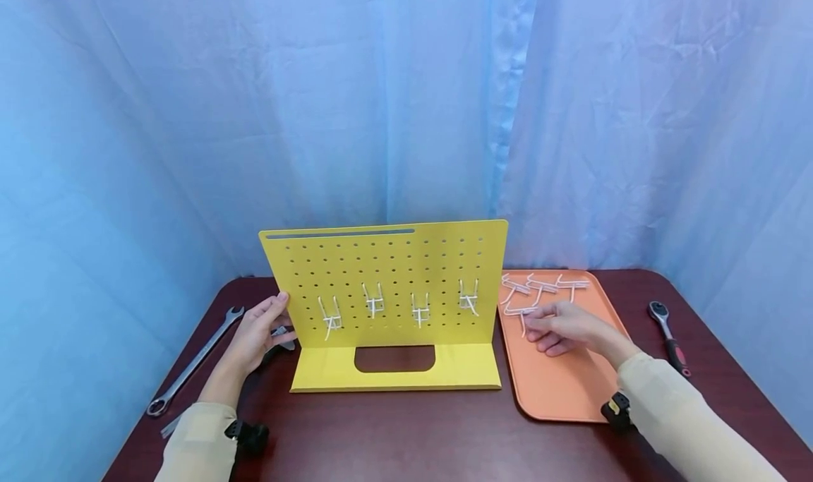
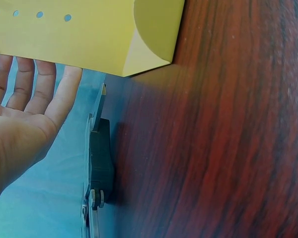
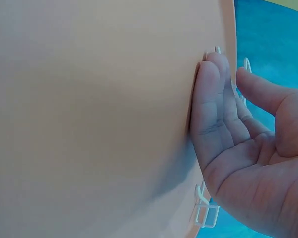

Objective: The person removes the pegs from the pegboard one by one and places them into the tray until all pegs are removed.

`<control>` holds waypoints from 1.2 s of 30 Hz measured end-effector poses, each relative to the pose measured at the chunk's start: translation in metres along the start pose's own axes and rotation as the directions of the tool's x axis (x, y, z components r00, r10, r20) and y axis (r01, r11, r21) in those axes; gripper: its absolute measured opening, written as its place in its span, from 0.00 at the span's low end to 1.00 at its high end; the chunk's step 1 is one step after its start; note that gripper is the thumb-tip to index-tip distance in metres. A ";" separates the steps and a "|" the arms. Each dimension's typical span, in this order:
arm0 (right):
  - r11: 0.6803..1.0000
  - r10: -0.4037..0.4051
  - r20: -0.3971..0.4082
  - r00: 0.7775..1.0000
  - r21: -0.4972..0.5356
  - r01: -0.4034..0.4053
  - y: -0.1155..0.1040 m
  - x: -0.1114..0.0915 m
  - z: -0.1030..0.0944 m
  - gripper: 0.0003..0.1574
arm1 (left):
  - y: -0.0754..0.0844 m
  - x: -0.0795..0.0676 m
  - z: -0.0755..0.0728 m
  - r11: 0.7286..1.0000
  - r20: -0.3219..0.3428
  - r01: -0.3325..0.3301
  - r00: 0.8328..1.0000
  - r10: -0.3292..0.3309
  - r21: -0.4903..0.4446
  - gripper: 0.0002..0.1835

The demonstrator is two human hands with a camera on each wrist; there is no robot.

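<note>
A yellow pegboard stand [image 1: 394, 270] stands upright on the table, with several white wire hooks fitted across its front, among them a hook [image 1: 420, 312] near the middle. My left hand [image 1: 257, 330] holds the board's left edge; in the left wrist view its fingertips [image 2: 64, 82] pass behind the edge and the thumb is out of sight. Over the orange tray [image 1: 559, 397] my right hand [image 1: 562, 327] reaches to a loose white hook [image 1: 522, 312]. Thumb and fingers look apart around it in the right wrist view. More loose hooks [image 1: 542, 284] lie along the tray's far end.
On the table's left lie a large combination wrench [image 1: 197, 362] and an adjustable wrench [image 2: 99, 153], partly behind the left arm. A ratchet [image 1: 668, 337] with a red and black handle lies right of the tray. Blue curtains [image 1: 381, 101] hang behind the table.
</note>
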State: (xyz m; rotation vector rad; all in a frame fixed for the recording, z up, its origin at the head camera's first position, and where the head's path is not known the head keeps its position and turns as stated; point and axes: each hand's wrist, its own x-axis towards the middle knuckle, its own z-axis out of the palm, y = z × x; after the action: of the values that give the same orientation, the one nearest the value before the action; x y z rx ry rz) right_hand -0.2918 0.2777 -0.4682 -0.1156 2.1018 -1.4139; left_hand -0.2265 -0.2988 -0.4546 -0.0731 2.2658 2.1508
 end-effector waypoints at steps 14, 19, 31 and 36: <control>0.991 -0.127 -0.036 0.991 -0.038 0.125 -0.037 -0.025 0.017 0.32 | 0.000 0.000 -0.001 1.000 0.004 -0.006 1.000 0.006 -0.004 0.18; 0.969 -0.199 0.012 0.980 0.151 0.195 -0.056 -0.035 0.038 0.36 | -0.001 0.001 -0.001 1.000 0.005 -0.005 1.000 0.005 -0.006 0.18; 0.838 -0.251 0.133 0.959 0.525 0.146 -0.064 -0.024 0.090 0.31 | 0.001 -0.002 0.000 1.000 0.001 -0.007 1.000 0.007 -0.008 0.18; 0.774 -0.270 0.160 0.949 0.623 0.115 -0.066 -0.021 0.094 0.19 | 0.000 -0.001 0.000 1.000 0.005 -0.015 1.000 0.014 0.003 0.19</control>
State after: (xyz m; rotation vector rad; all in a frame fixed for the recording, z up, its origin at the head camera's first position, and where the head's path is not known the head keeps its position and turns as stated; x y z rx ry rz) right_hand -0.2422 0.1801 -0.4257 -0.2384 1.3778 -2.0257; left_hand -0.2258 -0.2992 -0.4550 -0.0510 2.2739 2.1516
